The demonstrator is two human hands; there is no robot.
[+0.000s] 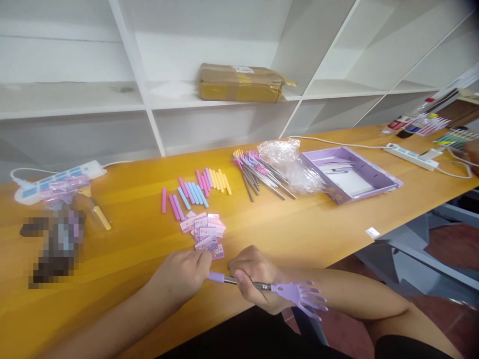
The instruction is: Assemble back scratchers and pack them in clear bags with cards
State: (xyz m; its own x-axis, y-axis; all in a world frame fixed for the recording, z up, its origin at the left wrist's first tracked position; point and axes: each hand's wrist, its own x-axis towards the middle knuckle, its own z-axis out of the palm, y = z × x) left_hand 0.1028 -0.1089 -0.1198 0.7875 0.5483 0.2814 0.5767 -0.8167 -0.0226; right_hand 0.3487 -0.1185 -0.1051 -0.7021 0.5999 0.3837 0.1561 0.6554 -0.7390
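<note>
A purple back scratcher (299, 295) with a metal rod lies across both my hands near the table's front edge. My left hand (190, 269) is closed round the purple handle end. My right hand (256, 279) grips the metal rod, with the hand-shaped claw sticking out to the right. Just beyond my hands lies a pile of small printed cards (205, 232). Behind them are loose handle sleeves in pink, blue, purple and yellow (220, 180). A heap of back scratchers without sleeves (262, 174) lies farther back.
Clear plastic bags (295, 167) lie beside a purple box (359, 193). At left, a bagged yellow scratcher (99, 214) lies near a power strip (63, 182) and a pixelated patch. Another power strip (411, 156) and bottles (398, 123) stand right. A taped carton (241, 84) sits on the shelf.
</note>
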